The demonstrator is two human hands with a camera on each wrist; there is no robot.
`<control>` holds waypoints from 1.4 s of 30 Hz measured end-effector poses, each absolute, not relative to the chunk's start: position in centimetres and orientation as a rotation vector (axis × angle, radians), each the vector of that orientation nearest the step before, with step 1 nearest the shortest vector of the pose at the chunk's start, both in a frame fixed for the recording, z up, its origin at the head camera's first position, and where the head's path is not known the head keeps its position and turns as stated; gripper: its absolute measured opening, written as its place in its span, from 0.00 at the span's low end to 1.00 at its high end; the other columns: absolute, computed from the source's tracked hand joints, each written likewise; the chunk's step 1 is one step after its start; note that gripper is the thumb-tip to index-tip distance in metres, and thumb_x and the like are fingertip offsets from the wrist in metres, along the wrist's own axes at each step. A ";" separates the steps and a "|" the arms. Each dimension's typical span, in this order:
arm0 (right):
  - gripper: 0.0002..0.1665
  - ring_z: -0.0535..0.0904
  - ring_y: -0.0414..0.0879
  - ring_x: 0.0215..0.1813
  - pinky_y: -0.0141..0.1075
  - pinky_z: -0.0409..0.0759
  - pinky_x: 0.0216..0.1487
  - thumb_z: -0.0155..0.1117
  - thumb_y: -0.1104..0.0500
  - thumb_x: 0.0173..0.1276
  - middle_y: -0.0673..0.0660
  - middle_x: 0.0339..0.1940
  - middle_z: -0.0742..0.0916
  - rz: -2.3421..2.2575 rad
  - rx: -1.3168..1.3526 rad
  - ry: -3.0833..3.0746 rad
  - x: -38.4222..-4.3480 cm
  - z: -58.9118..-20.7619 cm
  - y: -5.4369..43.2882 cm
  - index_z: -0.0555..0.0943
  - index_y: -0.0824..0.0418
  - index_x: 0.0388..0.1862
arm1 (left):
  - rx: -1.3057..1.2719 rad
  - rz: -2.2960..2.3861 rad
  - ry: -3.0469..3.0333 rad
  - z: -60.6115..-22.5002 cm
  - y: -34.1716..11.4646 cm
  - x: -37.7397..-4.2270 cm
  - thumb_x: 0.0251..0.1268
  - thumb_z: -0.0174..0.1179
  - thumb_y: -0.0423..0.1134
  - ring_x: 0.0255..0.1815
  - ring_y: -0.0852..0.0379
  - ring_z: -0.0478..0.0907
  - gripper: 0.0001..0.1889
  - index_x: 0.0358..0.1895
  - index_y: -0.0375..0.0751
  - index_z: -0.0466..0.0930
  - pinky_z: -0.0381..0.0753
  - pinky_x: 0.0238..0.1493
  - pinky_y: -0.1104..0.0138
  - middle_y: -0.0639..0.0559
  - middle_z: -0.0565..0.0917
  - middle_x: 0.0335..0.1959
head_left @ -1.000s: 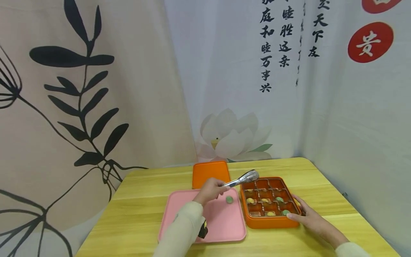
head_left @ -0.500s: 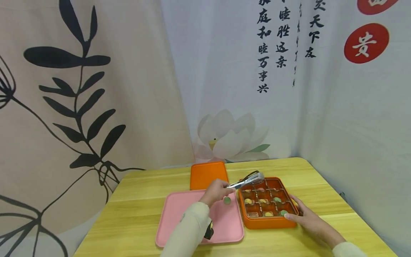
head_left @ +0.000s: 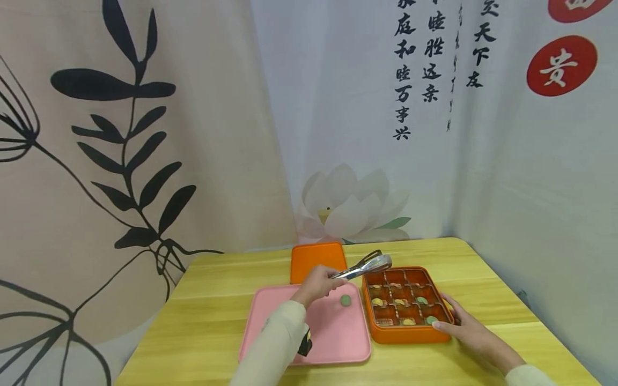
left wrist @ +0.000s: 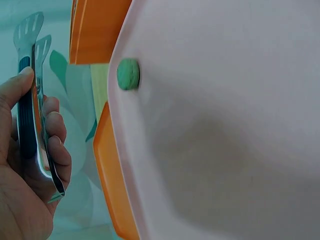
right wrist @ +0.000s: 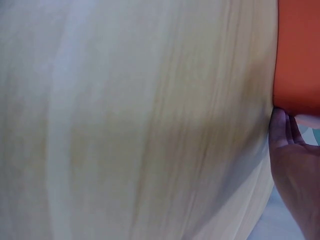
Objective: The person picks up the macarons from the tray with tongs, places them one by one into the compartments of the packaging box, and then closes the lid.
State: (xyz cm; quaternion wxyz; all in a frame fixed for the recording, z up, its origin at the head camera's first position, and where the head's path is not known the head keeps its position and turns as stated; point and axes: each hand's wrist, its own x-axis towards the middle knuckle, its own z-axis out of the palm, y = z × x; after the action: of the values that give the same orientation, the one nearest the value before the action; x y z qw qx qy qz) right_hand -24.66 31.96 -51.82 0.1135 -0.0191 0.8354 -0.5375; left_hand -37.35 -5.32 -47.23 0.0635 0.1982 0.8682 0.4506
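Note:
My left hand [head_left: 316, 284] grips a pair of metal tongs [left wrist: 34, 107] with slotted ends, held above the far right part of a pink tray [head_left: 338, 346]. In the left wrist view the tong tips stand slightly apart with nothing between them. Below lies one round green macaron-like piece [left wrist: 128, 74] on the tray near its rim. The tongs' ends reach over the far left corner of an orange box [head_left: 410, 336] divided into compartments. Several small yellow and green pieces [head_left: 421, 300] sit in them. My right hand [head_left: 465, 327] holds the box's near right corner, thumb at the rim.
Behind the tray lies a flat orange lid-like panel [head_left: 316, 257]. A small dark device [head_left: 305, 343] sits by the left sleeve. All stands on a wood-grain table [head_left: 207, 316], with a printed curtain [head_left: 232, 134] behind it.
The left hand with the tongs moved a little right over the box, then back left. The head view shifted slightly. The right hand keeps its place on the box.

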 end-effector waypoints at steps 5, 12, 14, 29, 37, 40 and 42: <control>0.53 0.64 0.72 0.68 0.68 0.60 0.64 0.61 0.51 0.74 0.82 0.69 0.63 -1.568 -0.059 2.457 -24.6 -51.7 32.1 0.36 0.62 0.81 | 0.578 1.354 2.641 -46.9 -6.7 -37.5 0.64 0.68 0.44 0.20 0.59 0.70 0.08 0.39 0.44 0.89 0.72 0.23 0.68 0.55 0.77 0.22; 0.53 0.68 0.70 0.66 0.68 0.60 0.63 0.60 0.52 0.75 0.81 0.67 0.66 -1.567 -0.074 2.452 -24.8 -51.8 32.1 0.36 0.63 0.80 | 0.575 1.361 2.660 -46.9 -8.8 -37.4 0.63 0.69 0.44 0.21 0.59 0.70 0.08 0.35 0.43 0.87 0.73 0.23 0.68 0.55 0.77 0.22; 0.53 0.69 0.69 0.65 0.68 0.60 0.63 0.60 0.53 0.75 0.80 0.66 0.67 -1.572 -0.084 2.448 -24.7 -51.8 32.2 0.35 0.63 0.80 | 0.564 1.365 2.657 -47.0 -9.4 -37.4 0.63 0.69 0.44 0.21 0.58 0.70 0.08 0.34 0.43 0.87 0.73 0.23 0.68 0.54 0.77 0.22; 0.53 0.63 0.73 0.68 0.68 0.60 0.63 0.59 0.51 0.75 0.83 0.69 0.60 -1.572 -0.066 2.422 -24.8 -51.9 32.3 0.34 0.61 0.81 | 0.501 1.360 2.641 -48.6 -12.8 -37.3 0.63 0.69 0.45 0.17 0.58 0.68 0.10 0.34 0.41 0.86 0.71 0.23 0.67 0.51 0.79 0.22; 0.55 0.50 0.78 0.72 0.68 0.58 0.64 0.59 0.50 0.75 0.85 0.72 0.52 -1.593 -0.074 2.389 -24.8 -52.0 32.4 0.32 0.61 0.81 | 0.438 1.367 2.586 -49.4 -13.8 -36.8 0.62 0.69 0.45 0.18 0.58 0.68 0.11 0.37 0.39 0.87 0.69 0.22 0.68 0.49 0.80 0.23; 0.55 0.54 0.77 0.72 0.67 0.60 0.64 0.59 0.51 0.75 0.84 0.72 0.54 -1.607 -0.092 2.385 -24.8 -52.1 32.4 0.32 0.61 0.80 | 0.428 1.336 2.595 -49.6 -14.2 -36.7 0.62 0.69 0.46 0.19 0.59 0.68 0.12 0.37 0.40 0.87 0.68 0.22 0.68 0.47 0.81 0.23; 0.54 0.55 0.76 0.71 0.67 0.60 0.64 0.59 0.51 0.75 0.84 0.72 0.55 -1.609 -0.096 2.385 -24.8 -52.1 32.4 0.32 0.61 0.80 | 0.433 1.325 2.602 -49.9 -14.5 -36.7 0.62 0.69 0.46 0.19 0.59 0.68 0.12 0.39 0.40 0.88 0.68 0.22 0.68 0.45 0.81 0.24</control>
State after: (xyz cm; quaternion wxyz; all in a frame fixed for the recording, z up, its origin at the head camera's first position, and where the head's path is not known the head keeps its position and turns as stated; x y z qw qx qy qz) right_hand -24.76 32.42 -52.09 0.1312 -0.0329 0.8214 -0.5541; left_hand -36.71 -14.45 -49.85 0.0945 0.1460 0.8775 0.4469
